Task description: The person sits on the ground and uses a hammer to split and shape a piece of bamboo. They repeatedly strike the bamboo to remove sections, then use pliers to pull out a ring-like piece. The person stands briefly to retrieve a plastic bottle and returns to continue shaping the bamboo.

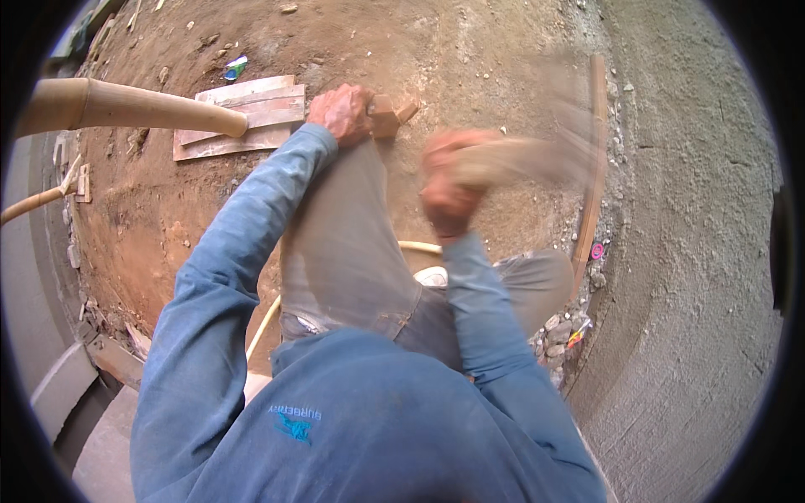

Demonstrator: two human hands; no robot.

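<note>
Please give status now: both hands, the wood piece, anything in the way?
Left hand shut on small wood block. Right hand blurred, grip on blurred long tool. Planks lie beside, apart.

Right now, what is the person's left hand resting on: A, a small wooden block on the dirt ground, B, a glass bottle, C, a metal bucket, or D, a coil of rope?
A: the left hand is pressed onto a small wooden block lying on the brown dirt ground, just beyond the bent knee, while the right hand is blurred in motion beside it.
</note>
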